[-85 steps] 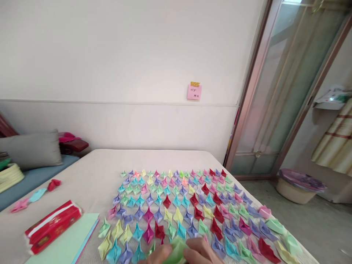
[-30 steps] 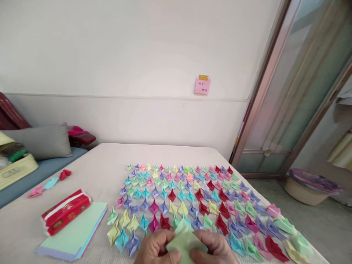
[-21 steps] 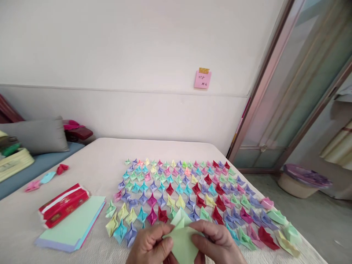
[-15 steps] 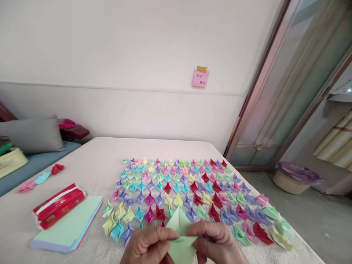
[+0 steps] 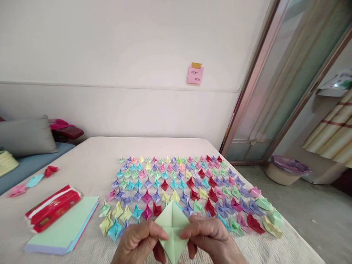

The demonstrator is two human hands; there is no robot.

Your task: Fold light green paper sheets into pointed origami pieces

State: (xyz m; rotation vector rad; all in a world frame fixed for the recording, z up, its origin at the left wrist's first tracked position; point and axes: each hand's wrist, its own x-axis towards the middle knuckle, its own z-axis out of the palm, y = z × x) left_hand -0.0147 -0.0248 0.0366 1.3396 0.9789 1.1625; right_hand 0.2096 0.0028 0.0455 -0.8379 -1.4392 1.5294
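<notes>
Between both hands is a pale green folded paper [image 5: 172,223], a diamond with crossing creases, held up near the table's front edge. My left hand [image 5: 140,240] pinches its left side between thumb and fingers. On the right side, my right hand [image 5: 211,238] grips it the same way. Behind the paper spread rows of small folded paper boats [image 5: 165,184] in red, blue, purple, yellow, green and pink. The paper and hands hide part of the nearest row.
At left, a red tissue pack [image 5: 53,209] lies on a stack of coloured paper sheets [image 5: 63,227]. Beyond it are pink, blue and red paper pieces [image 5: 35,180]. A pink note [image 5: 195,75] is taped to the wall. A lidded bin [image 5: 287,170] stands on the floor at right.
The green paper has gone from a partly folded shape with a crosswise edge to a flatter diamond. Both hands still hold its sides, and the view has shifted slightly.
</notes>
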